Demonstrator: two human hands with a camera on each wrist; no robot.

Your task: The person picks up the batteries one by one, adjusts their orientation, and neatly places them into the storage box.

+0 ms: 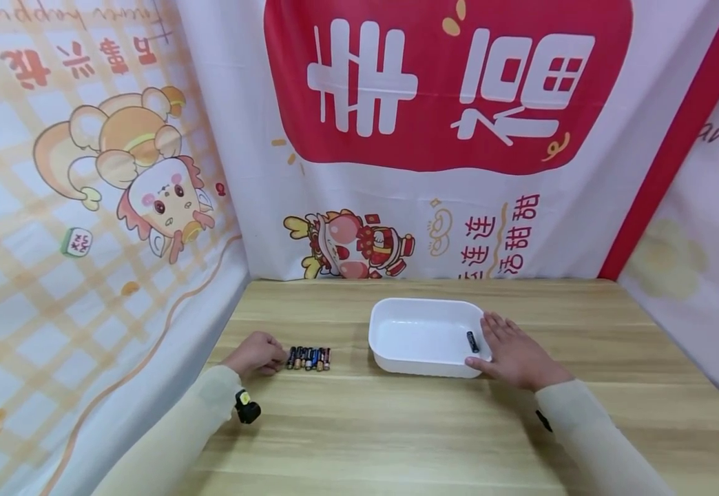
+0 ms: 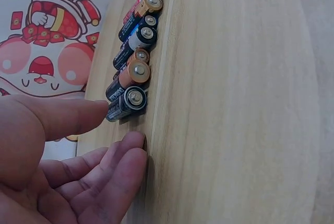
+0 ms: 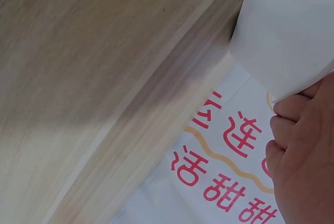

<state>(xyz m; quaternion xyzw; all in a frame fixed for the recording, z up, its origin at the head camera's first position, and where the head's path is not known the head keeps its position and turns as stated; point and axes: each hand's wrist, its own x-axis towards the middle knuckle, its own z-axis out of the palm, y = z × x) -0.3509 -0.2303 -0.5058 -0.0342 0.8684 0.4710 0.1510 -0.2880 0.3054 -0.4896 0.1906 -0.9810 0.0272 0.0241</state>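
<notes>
In the head view my left hand (image 1: 263, 353) is at the left end of a row of batteries (image 1: 308, 358). The left wrist view shows the thumb beside a black battery (image 2: 128, 103), the nearest of the row. The other fingers (image 2: 122, 174) are bent below it, with a gap between them and the thumb. My right hand (image 1: 517, 353) rests against the right end of a white plastic basin (image 1: 390, 365), fingers extended along its side and thumb on the front rim. One dark battery (image 1: 472, 342) lies inside the basin near that hand.
The wooden tabletop (image 1: 359, 427) carries everything. Behind it hangs a white and red printed cloth (image 1: 446, 151), with another patterned cloth (image 1: 37, 207) on the left. Batteries of thicker and thinner sizes lie side by side, left of the basin.
</notes>
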